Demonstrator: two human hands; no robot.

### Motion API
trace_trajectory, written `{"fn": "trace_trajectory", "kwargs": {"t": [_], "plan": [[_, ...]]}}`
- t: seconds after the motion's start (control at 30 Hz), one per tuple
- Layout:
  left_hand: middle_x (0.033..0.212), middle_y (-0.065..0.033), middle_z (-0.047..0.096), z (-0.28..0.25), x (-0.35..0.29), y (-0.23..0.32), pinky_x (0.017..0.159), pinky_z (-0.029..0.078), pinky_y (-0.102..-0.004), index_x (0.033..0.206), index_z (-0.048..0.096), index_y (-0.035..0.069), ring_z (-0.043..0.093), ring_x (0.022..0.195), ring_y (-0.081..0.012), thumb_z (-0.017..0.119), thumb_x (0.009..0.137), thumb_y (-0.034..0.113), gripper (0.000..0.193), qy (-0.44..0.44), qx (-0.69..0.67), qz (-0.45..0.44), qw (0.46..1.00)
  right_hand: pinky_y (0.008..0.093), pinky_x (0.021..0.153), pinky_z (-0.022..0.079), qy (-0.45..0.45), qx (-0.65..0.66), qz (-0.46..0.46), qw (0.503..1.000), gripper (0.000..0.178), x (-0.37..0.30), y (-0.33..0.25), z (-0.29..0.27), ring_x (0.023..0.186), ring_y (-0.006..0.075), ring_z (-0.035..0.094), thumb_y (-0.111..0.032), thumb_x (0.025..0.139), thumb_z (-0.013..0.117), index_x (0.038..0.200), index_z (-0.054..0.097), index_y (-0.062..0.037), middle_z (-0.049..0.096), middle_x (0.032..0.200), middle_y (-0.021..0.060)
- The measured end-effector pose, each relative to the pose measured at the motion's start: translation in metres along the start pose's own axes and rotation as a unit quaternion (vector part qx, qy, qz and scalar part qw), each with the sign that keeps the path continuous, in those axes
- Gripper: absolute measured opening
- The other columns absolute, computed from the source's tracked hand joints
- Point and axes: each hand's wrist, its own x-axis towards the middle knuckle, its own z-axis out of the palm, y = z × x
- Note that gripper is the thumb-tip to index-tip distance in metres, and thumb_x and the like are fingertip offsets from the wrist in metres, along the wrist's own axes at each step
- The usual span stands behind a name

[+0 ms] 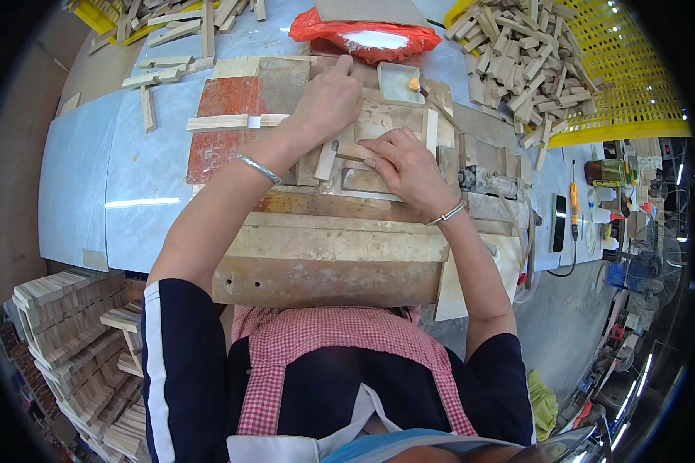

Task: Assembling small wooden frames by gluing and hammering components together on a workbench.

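Note:
My left hand point(332, 96) reaches to the near edge of a red plastic bag point(305, 29) holding something white and shiny. Its fingers look bunched there, and whatever lies between the fingertips is hidden. My right hand point(411, 170) grips a short wooden strip point(351, 150), with fingers on top and thumb at the near side. That strip meets a wooden crosspiece point(327, 160) at its left end, on a worn wooden jig point(355, 180). Left of my left forearm, a wooden strip point(216, 123) with a white patch lies across a red-stained board point(224, 158).
Behind the jig sits a shallow clear tray point(398, 91) with a small orange-tipped tool. A yellow basket point(633, 69) spills wooden blocks point(529, 58) at far right. An air cylinder point(494, 184) stands right of the jig. Stacked wood pieces point(73, 316) fill the lower left.

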Motion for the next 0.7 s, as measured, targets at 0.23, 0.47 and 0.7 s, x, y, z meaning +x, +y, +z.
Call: {"fn": "trace_trajectory", "kwargs": {"t": [0.23, 0.47, 0.7], "plan": [[0.097, -0.0161, 0.050, 0.009, -0.003, 0.002, 0.072, 0.052, -0.0429, 0.091, 0.054, 0.000, 0.060, 0.086, -0.0336, 0.059, 0.081, 0.009, 0.015, 0.007, 0.046, -0.002, 0.999, 0.0365, 0.080, 0.046, -0.001, -0.001, 0.014, 1.000, 0.023, -0.002, 0.000, -0.001, 0.086, 0.0265, 0.054, -0.014, 0.082, 0.064, 0.104, 0.068, -0.0073, 0.057, 0.087, 0.0087], [0.094, -0.0149, 0.051, 0.013, -0.018, 0.006, 0.071, 0.052, -0.0408, 0.085, 0.053, 0.000, 0.058, 0.084, -0.0315, 0.059, 0.077, 0.006, 0.011, 0.022, 0.102, 0.014, 0.994, 0.0357, 0.083, 0.045, -0.020, -0.003, 0.031, 0.999, 0.024, -0.006, -0.002, -0.002, 0.091, 0.0259, 0.054, -0.015, 0.086, 0.062, 0.109, 0.066, -0.0071, 0.058, 0.091, 0.0087], [0.090, -0.0122, 0.053, 0.005, -0.024, 0.001, 0.072, 0.047, -0.0358, 0.083, 0.057, 0.002, 0.055, 0.086, -0.0271, 0.056, 0.076, 0.007, 0.008, 0.056, 0.163, 0.067, 0.983, 0.0364, 0.081, 0.045, 0.007, 0.025, 0.019, 0.999, 0.019, -0.008, -0.009, 0.007, 0.087, 0.0259, 0.054, -0.012, 0.083, 0.063, 0.099, 0.070, -0.0073, 0.057, 0.086, 0.0082]]}}
